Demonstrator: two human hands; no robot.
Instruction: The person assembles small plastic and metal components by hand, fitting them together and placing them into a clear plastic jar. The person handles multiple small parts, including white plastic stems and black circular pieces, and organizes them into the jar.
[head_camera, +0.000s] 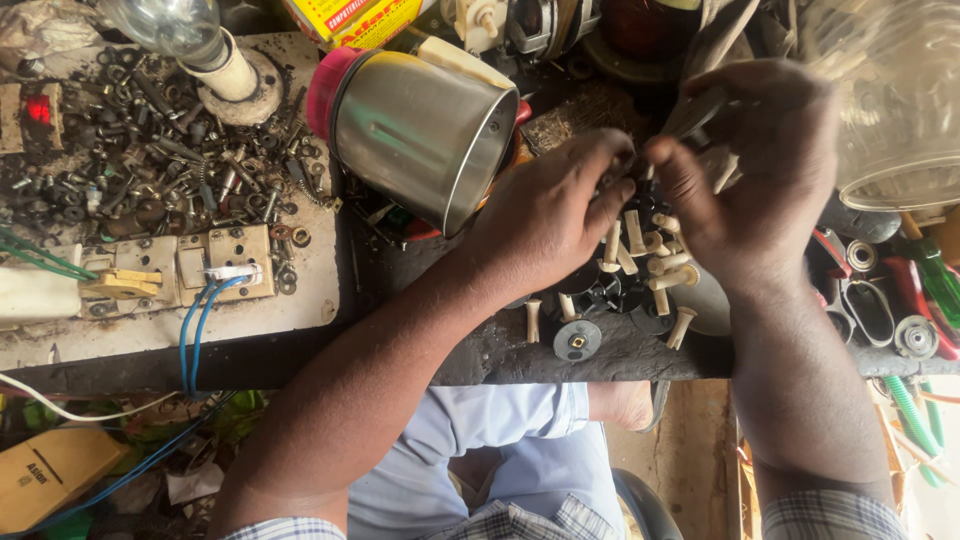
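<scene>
Looks like fitting or fixing a small black part (630, 188), held up just over the back of the bench (500, 352). Pinches that part with the left hand (545, 215), fingers curled tight, thumb side hidden. Grips a thin grey tool (697, 110) in the right hand (762, 165), fingers bent and closed round it, tip down near the part; too blurry to tell what kind of tool. Keeps both hands close, almost touching, right above a heap of cream pegs (640, 240) and black round bits. Shows a few more pegs standing near the bench edge, beside a black disc (577, 340). Has a steel jar (425, 125) lying on its side just left of the left hand. Has a pile of screws (150, 130), a bulb (175, 25) and a socket board (215, 262) with blue wires (195, 330) well off to the left. Seems to be in the middle of the job, not at the end, with so many pegs loose. Calls for a firm pinch on the part and a slow, careful push or turn with the tool. Calls for care not to knock the pegs off the bench
</scene>
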